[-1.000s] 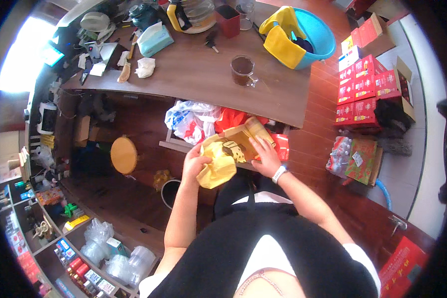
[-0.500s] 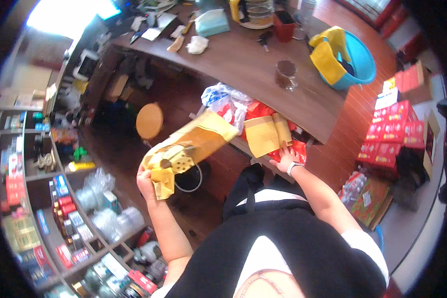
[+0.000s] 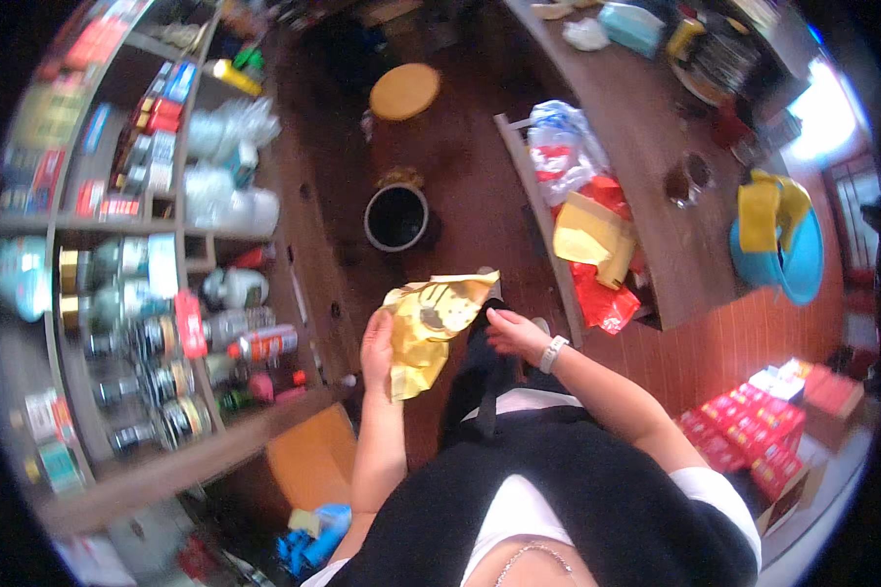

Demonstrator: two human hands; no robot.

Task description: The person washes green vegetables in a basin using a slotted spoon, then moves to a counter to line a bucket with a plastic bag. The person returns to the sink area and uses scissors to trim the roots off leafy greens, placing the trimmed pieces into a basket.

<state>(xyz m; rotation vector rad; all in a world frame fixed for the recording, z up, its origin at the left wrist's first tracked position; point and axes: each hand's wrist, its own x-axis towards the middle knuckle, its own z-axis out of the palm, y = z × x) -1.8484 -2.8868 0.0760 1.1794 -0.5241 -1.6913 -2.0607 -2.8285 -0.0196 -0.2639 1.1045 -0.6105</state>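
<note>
Crumpled yellow paper [image 3: 429,328] before the body, well apart from the open drawer [image 3: 535,210]. The left hand [image 3: 377,344] grips its left edge, fingers closed. The right hand [image 3: 517,335], half a second ago at the drawer, is now at the paper's right edge, fingers loosely curled; contact is unclear. Both hands thus attend the paper; a folded yellow sheet [image 3: 582,235] remains in the drawer, which juts from the bench [image 3: 646,137]. A bin [image 3: 369,225] stands beyond.

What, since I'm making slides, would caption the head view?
Left hand holds crumpled yellow packaging; right hand near it; open drawer at right.
</note>
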